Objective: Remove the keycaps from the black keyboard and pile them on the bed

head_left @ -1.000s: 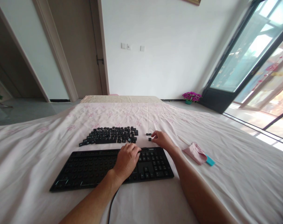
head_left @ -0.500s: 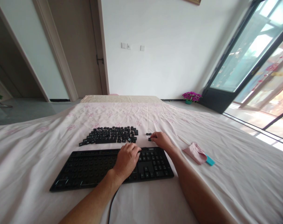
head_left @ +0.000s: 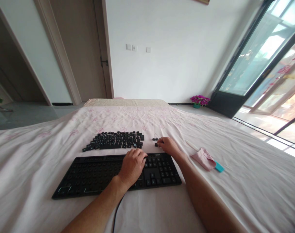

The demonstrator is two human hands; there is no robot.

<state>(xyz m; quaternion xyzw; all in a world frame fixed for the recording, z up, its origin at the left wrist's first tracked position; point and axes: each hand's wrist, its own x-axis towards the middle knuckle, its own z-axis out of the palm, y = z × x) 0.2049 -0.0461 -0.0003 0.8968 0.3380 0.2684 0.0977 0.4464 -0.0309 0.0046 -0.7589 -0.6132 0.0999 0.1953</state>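
Observation:
A black keyboard [head_left: 89, 174] lies on the pale pink sheet; most of its left part has bare key sockets. My left hand [head_left: 132, 165] rests on its middle with the fingers curled down against the keys, nothing seen in them. A spread of loose black keycaps [head_left: 114, 141] lies just beyond the keyboard. My right hand [head_left: 168, 145] is past the keyboard's right end, fingers bent and pinched at a few separate keycaps [head_left: 155, 139]. What its fingertips hold is too small to make out.
A folded pink cloth [head_left: 203, 159] and a teal object [head_left: 219, 167] lie to the right of the keyboard. The keyboard's cable [head_left: 115, 213] runs toward me. A pot of purple flowers [head_left: 199, 100] stands on the floor by the glass door.

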